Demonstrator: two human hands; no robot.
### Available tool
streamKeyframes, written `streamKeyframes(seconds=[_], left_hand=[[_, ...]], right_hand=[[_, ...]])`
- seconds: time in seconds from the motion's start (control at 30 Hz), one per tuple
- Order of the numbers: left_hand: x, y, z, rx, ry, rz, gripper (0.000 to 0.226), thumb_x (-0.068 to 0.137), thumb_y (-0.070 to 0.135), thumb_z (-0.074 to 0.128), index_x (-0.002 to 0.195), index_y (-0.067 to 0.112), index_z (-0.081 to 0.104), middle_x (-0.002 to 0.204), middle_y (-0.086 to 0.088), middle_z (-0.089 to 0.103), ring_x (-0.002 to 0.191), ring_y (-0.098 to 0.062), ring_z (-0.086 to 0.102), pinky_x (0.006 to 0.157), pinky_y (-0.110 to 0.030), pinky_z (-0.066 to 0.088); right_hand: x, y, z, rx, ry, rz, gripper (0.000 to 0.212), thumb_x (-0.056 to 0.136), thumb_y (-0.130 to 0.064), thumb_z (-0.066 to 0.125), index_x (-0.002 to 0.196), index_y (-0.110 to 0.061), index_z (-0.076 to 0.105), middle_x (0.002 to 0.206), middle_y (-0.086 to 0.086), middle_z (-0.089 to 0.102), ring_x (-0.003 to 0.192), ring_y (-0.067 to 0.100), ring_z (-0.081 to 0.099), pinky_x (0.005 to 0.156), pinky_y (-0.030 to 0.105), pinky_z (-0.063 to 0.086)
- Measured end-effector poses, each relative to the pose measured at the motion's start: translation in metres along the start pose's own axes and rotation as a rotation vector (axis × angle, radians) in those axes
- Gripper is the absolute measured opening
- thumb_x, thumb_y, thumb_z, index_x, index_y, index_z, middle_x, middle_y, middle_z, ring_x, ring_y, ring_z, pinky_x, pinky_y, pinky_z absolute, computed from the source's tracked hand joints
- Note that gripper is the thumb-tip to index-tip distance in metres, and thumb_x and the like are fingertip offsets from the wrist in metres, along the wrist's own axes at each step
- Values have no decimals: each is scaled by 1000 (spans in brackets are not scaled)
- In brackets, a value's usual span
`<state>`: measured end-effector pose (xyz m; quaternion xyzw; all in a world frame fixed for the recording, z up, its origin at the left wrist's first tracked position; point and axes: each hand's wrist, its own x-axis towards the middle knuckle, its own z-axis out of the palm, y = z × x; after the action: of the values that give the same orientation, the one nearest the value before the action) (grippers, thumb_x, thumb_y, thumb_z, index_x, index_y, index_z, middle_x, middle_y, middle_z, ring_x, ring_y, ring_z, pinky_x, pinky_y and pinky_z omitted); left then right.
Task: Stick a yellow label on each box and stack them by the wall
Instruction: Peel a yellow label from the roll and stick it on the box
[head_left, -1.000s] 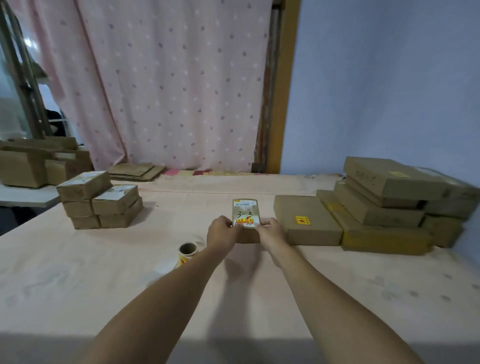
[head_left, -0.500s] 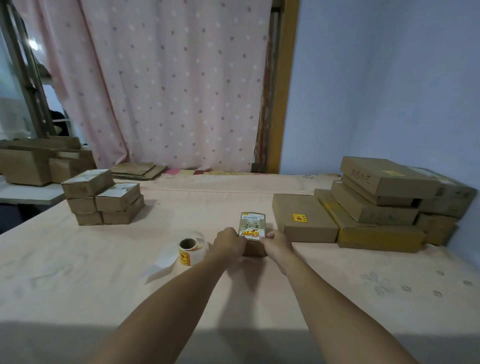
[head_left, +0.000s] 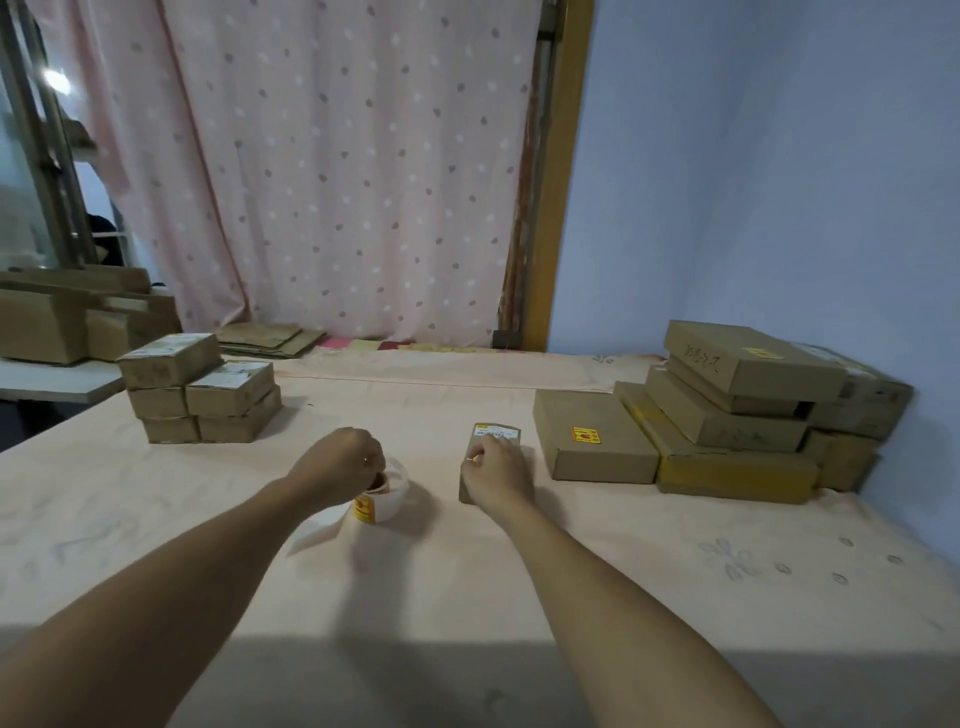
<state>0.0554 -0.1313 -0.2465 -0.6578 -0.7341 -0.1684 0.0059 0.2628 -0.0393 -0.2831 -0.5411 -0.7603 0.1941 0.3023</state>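
A small brown box (head_left: 496, 432) with a white printed label on top lies on the pink-covered table (head_left: 623, 561). My right hand (head_left: 497, 474) rests on its near end with fingers curled over it, holding it. To its left stands a roll of yellow labels (head_left: 382, 500) with a loose white backing strip. My left hand (head_left: 340, 460) is on top of the roll, its fingers curled down onto it. A flat box (head_left: 592, 441) bearing a yellow label (head_left: 586, 435) lies to the right, beside the stack of boxes (head_left: 737, 405) at the blue wall.
A pile of several small brown boxes (head_left: 200, 392) sits at the table's far left. Flattened cardboard (head_left: 270, 339) lies by the pink curtain. More cartons (head_left: 57, 327) stand on a side table at far left.
My left hand let go of the small box and moved left onto the label roll. My right hand shifted onto the top of the box.
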Motion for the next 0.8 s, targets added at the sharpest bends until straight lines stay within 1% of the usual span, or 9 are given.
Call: streamKeyframes(seconds=[0.07, 0.17, 0.27, 0.37, 0.47, 0.6, 0.7, 0.73, 0.8], left_hand=[[-11, -9, -3, 92, -13, 30, 38, 85, 2, 53, 112, 20, 73, 117, -1, 62, 106, -17, 54, 82, -31, 51], [-20, -20, 1, 229, -51, 130, 46, 85, 6, 55, 126, 26, 65, 126, -2, 46, 113, -20, 48, 70, -29, 44], [-19, -30, 11, 336, -49, 188, 51, 85, 11, 62, 134, 27, 60, 130, -5, 38, 113, -24, 48, 76, -30, 45], [-17, -30, 19, 358, -25, 231, 42, 87, 29, 72, 128, 26, 64, 124, -6, 41, 108, -27, 49, 81, -34, 46], [-15, -25, 24, 337, 33, 267, 26, 90, 29, 69, 115, 22, 71, 113, -5, 48, 100, -27, 49, 74, -33, 41], [-7, -20, 26, 67, 65, 113, 19, 89, 27, 72, 103, 16, 78, 106, -4, 55, 99, -24, 52, 74, -29, 37], [-3, -8, 17, -314, 119, -108, 13, 84, 16, 75, 92, 5, 78, 91, -1, 63, 87, -15, 56, 67, -27, 38], [-3, -3, 14, -448, 126, -188, 12, 83, 17, 77, 88, 6, 77, 86, 3, 65, 83, -13, 56, 66, -27, 39], [0, 2, 12, -670, 119, -271, 10, 81, 20, 79, 81, 11, 78, 82, 0, 70, 81, -16, 60, 69, -32, 45]], right_hand=[[-4, -6, 6, 25, -38, -14, 14, 86, -20, 54, 95, -27, 62, 113, -4, 64, 113, 21, 56, 96, 38, 48], [-9, -10, 18, 41, -114, -54, 14, 84, -21, 53, 93, -31, 59, 100, -9, 63, 100, 19, 60, 88, 39, 52], [-17, -15, 27, 11, -220, -154, 15, 89, -23, 57, 102, -28, 62, 88, -10, 61, 91, 21, 63, 81, 37, 53], [-22, -16, 31, 8, -268, -173, 16, 94, -32, 57, 107, -24, 63, 91, -6, 66, 91, 22, 64, 80, 38, 54], [-26, -17, 30, 46, -257, -157, 16, 94, -35, 56, 106, -26, 62, 94, -8, 67, 91, 21, 64, 79, 38, 54], [-26, -20, 27, 38, -237, -192, 17, 93, -35, 60, 108, -28, 57, 93, -11, 65, 88, 17, 62, 81, 39, 55], [-25, -22, 24, -131, -154, -328, 34, 93, -39, 59, 123, -25, 53, 117, -7, 61, 105, 20, 59, 87, 37, 50], [-26, -25, 24, -180, -112, -388, 39, 93, -40, 59, 128, -23, 52, 123, -4, 58, 109, 21, 57, 87, 36, 47], [-27, -29, 26, -207, -40, -475, 47, 92, -44, 60, 133, -22, 53, 125, -1, 55, 114, 22, 55, 90, 36, 44]])
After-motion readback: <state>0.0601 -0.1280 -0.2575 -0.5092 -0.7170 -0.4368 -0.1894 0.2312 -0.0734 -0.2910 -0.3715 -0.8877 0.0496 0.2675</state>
